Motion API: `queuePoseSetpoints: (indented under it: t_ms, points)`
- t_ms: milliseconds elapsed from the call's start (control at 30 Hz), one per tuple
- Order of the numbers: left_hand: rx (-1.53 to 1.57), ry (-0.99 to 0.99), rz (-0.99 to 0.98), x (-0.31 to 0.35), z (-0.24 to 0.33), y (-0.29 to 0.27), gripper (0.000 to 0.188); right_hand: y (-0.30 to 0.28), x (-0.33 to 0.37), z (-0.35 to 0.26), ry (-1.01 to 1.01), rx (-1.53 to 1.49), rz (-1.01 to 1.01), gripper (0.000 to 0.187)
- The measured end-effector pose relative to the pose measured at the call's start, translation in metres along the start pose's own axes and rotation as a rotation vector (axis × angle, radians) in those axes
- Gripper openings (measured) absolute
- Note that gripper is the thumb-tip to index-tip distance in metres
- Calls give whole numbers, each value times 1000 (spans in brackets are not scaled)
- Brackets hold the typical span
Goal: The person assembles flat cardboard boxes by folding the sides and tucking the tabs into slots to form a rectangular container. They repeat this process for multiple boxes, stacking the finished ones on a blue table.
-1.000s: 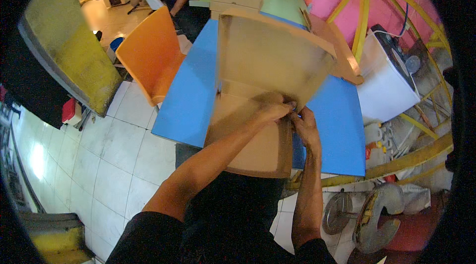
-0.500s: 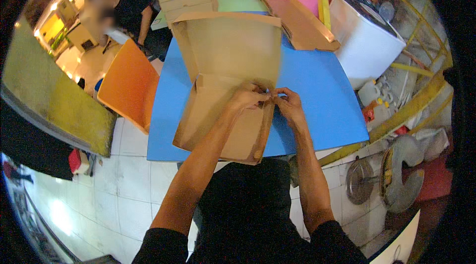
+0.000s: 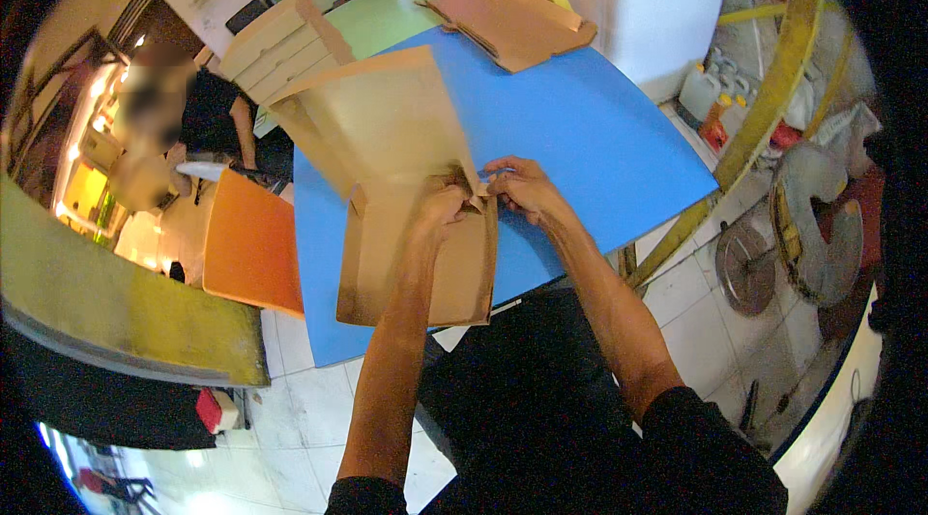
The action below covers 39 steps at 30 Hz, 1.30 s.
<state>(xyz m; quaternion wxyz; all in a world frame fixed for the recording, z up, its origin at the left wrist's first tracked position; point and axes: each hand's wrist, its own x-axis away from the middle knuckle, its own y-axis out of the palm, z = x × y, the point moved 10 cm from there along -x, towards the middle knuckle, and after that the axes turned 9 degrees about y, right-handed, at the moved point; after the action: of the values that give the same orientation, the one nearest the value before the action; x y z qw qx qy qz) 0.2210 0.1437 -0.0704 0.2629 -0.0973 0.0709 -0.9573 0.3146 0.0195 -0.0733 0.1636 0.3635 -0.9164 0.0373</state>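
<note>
Person wearing black short sleeves and dark clothing, bare forearms showing, left hand [image 3: 440,206] and right hand [image 3: 522,188] ungloved

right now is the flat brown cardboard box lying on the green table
No, the flat brown cardboard box lies on the blue table, where the left hand and right hand pinch its corner.

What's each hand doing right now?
Left hand: closed, pinching the right corner flap of the brown cardboard box.
Right hand: closed on the same corner, from the other side.
</note>
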Motion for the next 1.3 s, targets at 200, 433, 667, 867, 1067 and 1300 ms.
queuePoseSetpoints:
  t_ms: [200,433,667,867,1067,1300]
  points:
    - [50,26,32,-9,-3,-2,5,-1,-2,2,21,27,-14,41]
    - [71,82,21,-15,-7,-1,12,-4,-5,6,16,-11,-51,45]
    - [34,37,56,-6,-6,-7,14,-2,-11,10,38,-113,-106,48]
    - [14,-2,107,-6,-8,-9,17,-4,-14,11,43,-137,-70,45]
    - [-45,36,45,-10,-7,-5,14,-5,-8,4,7,-34,-33,48]
    - [83,1,-79,-3,0,5,3,0,-24,13,-24,-40,22,46]
